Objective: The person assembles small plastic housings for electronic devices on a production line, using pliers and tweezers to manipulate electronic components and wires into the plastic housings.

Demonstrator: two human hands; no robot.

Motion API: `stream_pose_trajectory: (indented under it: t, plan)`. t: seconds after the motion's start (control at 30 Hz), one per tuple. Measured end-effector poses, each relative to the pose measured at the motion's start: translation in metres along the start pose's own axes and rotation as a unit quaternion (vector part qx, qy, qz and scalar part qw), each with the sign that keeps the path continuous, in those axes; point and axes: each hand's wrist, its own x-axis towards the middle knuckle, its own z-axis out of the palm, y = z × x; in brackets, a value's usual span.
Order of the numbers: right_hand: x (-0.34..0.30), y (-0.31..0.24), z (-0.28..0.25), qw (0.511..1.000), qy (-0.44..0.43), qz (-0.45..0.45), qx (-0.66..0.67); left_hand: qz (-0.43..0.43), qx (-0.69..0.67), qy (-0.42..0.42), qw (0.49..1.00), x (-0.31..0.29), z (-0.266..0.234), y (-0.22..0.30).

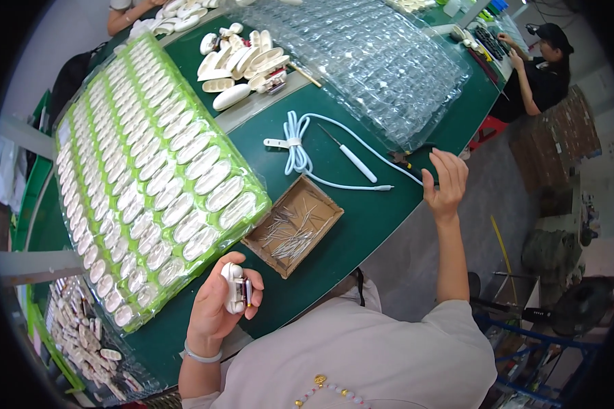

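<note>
My left hand (215, 307) grips a small white plastic device (234, 288) with a dark circuit part exposed on its side. Past it is a shallow cardboard box (332, 217) holding many thin metal pins (295, 235). My right hand (447, 183) is raised at the table's right edge, thumb and fingers apart, with nothing seen in it. Closest to that hand lies a small tool with dark and yellow handles (404, 162), partly hidden at the edge. A white-handled screwdriver (357, 163) and a coiled white cable (295, 146) lie on the green table (273, 194).
At left, a large green tray (158, 155) holds rows of white oval shells. Clear plastic trays (389, 75) are stacked at the far side. White shells (242, 61) lie piled between them; more parts (82, 334) sit lower left. Another person (542, 75) works far right.
</note>
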Motion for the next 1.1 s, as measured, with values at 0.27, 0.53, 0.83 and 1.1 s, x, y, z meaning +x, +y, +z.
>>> stream_pose_trajectory:
  t: [0.27,0.53,0.83,1.1]
  plan:
    - [0.05,-0.087,0.046,0.979,-0.126,0.094,0.126,-0.004,-0.019,0.02,1.0,0.0,0.012,-0.005]
    - [0.07,-0.14,-0.021,0.956,-0.147,0.136,0.216,0.112,0.111,0.019,0.987,-0.005,0.021,0.003]
    - [0.07,-0.235,-0.028,0.686,-0.342,0.011,0.642,0.254,0.092,0.062,0.961,-0.013,0.011,0.006]
    - [0.082,-0.26,-0.023,0.731,-0.339,-0.045,0.591,0.288,-0.119,0.11,0.944,-0.019,0.016,0.014]
